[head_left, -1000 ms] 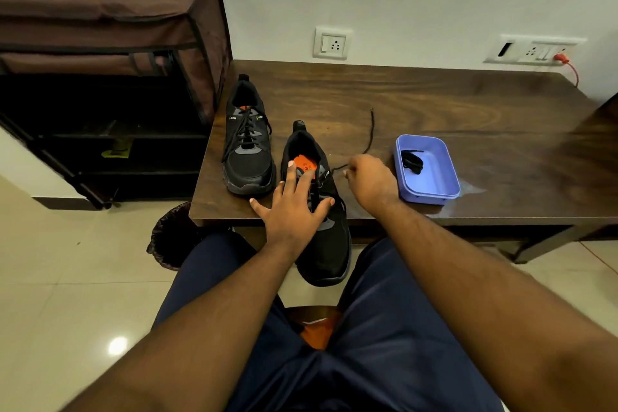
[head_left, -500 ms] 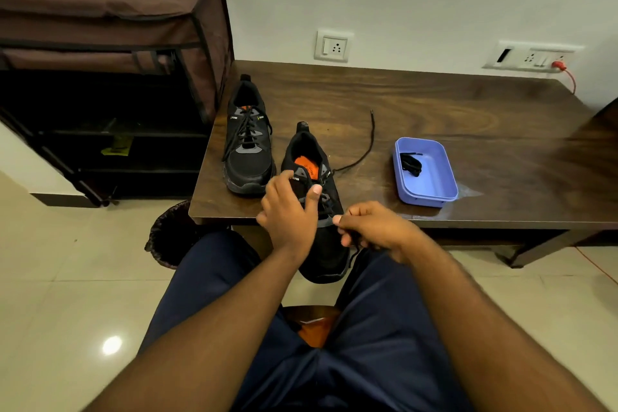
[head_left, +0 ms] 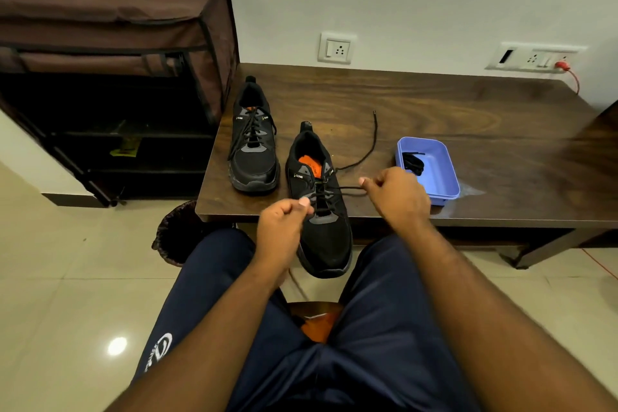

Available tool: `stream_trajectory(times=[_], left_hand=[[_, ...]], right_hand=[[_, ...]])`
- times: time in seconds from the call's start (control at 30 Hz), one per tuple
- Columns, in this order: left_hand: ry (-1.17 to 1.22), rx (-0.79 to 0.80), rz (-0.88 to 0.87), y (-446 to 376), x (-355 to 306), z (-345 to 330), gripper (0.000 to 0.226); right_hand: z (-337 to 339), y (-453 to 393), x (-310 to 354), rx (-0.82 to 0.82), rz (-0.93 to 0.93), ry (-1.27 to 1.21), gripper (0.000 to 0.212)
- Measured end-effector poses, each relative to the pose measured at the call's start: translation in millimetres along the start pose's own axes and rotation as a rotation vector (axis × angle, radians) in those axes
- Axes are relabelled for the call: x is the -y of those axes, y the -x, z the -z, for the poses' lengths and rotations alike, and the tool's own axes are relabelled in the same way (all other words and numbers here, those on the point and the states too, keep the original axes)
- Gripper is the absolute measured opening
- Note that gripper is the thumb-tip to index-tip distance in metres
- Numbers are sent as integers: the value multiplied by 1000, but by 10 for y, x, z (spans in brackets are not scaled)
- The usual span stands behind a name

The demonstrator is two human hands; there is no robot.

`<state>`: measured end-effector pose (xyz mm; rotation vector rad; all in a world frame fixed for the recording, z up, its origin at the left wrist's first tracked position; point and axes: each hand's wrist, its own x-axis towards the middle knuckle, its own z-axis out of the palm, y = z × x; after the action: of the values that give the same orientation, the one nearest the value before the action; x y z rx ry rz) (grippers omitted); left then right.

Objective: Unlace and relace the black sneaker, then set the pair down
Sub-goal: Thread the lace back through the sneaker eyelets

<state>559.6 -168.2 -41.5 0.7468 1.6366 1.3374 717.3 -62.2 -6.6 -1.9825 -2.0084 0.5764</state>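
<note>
Even indoor light, glare spot on floor tiles (head_left: 117,345), sharp focus, wide-angle bending at edges, soft shadows under table (head_left: 468,110).

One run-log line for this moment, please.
phase: relacing | left hand: pinches lace | right hand: pulls lace taut | sneaker: overhanging table edge

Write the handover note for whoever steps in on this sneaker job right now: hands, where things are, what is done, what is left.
Left hand: pinching the lace at the near sneaker's left side.
Right hand: pinching the lace, drawn out sideways to the right of the eyelets.
Near sneaker: toe overhangs the table edge; lower eyelets laced, upper ones open, one lace end trailing back over the tabletop.
Other sneaker: fully laced, standing on the table to the left.
Blue tray: on the right, holding something small and black.
Left to do: lace the upper eyelets, then set the pair down.
</note>
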Motion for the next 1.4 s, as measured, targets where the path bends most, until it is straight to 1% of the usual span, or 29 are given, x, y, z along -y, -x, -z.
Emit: stream_trajectory(times=[0.03, 0.07, 0.13, 0.17, 0.2, 0.27, 0.3, 0.33, 0.37, 0.4, 0.43, 0.47, 0.53, 0.57, 0.6, 0.63, 0.67, 0.73, 0.77, 0.87, 0.97, 1.03, 1.1, 1.13, 1.17, 1.23, 1.3, 1.33, 1.4], left_hand=[[-12, -40, -13, -22, -13, 11, 24], [-25, -31, -28, -37, -39, 19, 22], [-89, 83, -44, -23, -72, 21, 21], [-114, 143, -56, -9, -86, 15, 20], [-117, 180, -65, 3, -96, 24, 17], [-103, 174, -84, -17, -102, 87, 10], [-115, 138, -90, -39, -90, 145, 8], [-127, 88, -82, -64, -69, 222, 6], [-126, 44, -63, -96, -37, 288, 6], [-106, 10, -37, -124, -4, 351, 6], [-78, -8, -15, -142, 19, 393, 7], [-56, -10, -1, -149, 32, 411, 9], [-64, 41, -1, -156, 35, 376, 15], [-82, 85, -15, -145, 15, 339, 16], [-80, 131, -42, -124, -10, 301, 17], [-59, 161, -76, -110, -32, 268, 18], [-31, 161, -106, -103, -48, 251, 18], [1, 92, -128, -126, -54, 284, 16], [23, 61, -121, -145, -42, 316, 12], [147, 71, -63, -167, 15, 372, 2], [143, 105, -63, -169, 29, 264, 5], [88, 132, -105, -211, -6, 193, 13], [73, 179, -96, -288, -59, 157, 26], [70, 181, -79, -346, -85, 145, 27], [60, 150, -69, -405, -112, 129, 23], [-16, -10, -81, -603, -109, 78, 14], [-150, -173, -108, -808, -101, -2, 12], [-224, -210, -114, -887, -108, -51, 15], [-360, -204, -96, -969, -136, -145, 27]], right_hand=[[-29, 66, -24, -67, 97, 122, 26], [-59, 161, -12, -63, 230, 99, 18], [-209, 310, 53, 126, 504, -95, 46], [-288, 362, 73, 232, 571, -182, 48], [-341, 405, 89, 279, 579, -233, 37], [-388, 334, 21, 192, 388, -365, 10], [-371, 284, -35, 141, 262, -454, 8], [-333, 238, -81, 85, 155, -496, 14], [-295, 170, -150, 24, 106, -497, 19], [-255, 101, -199, 0, 84, -442, 17], [-217, 62, -212, 13, 80, -343, 6], [-199, 58, -186, 49, 96, -194, 20], [-224, 89, -78, 135, 256, -55, 73], [-248, 144, 13, 155, 362, -63, 87], [-301, 197, 97, 199, 473, -121, 87], [-355, 253, 166, 262, 542, -222, 75], [-406, 303, 207, 346, 539, -348, 57], [-457, 371, 252, 424, 434, -612, 26], [-478, 362, 234, 400, 375, -711, 21], [-500, 334, 187, 343, 270, -837, 24], [-518, 365, 222, 442, 257, -859, 23], [-509, 371, 242, 469, 269, -876, 20], [-489, 336, 258, 426, 270, -894, 13], [-480, 307, 263, 384, 247, -894, 12], [-475, 267, 271, 328, 215, -900, 14], [-461, 133, 293, 194, 152, -890, 16], [-448, -42, 339, 96, 148, -777, 13], [-433, -125, 367, 67, 173, -690, 11], [-408, -270, 443, 47, 229, -541, 10]])
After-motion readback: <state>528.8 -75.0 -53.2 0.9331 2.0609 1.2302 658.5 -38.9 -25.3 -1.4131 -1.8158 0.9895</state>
